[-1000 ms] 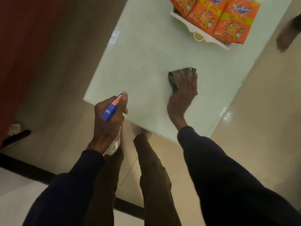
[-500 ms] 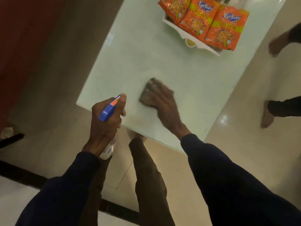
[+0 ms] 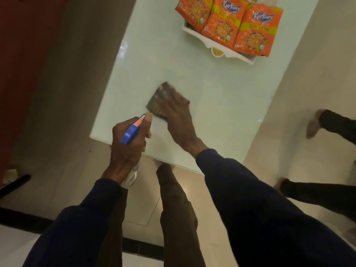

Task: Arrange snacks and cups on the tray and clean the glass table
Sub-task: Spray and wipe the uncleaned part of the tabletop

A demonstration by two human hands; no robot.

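- Cloth (image 3: 156,99), dark and blurred, lies on the glass table (image 3: 221,97) near its left near corner, mostly hidden under the flat, spread right hand (image 3: 176,112).
- Left hand (image 3: 129,143) is closed around a spray bottle (image 3: 133,130); only its blue head and clear base show.
- White tray (image 3: 229,52) sits at the far end, its orange snack packets (image 3: 256,29) cut off by the frame; cups are not discernible.

The glass table (image 3: 192,70) is pale milky green. The 3 snack packets (image 3: 225,24) are orange with yellow bands and blue logos, in a white tray (image 3: 200,38). The cloth (image 3: 156,101) is dark grey. The spray bottle (image 3: 131,132) has a blue head with an orange-red label. Both sleeves (image 3: 250,199) are navy, the trousers (image 3: 179,218) brown, and the floor (image 3: 317,64) cream.
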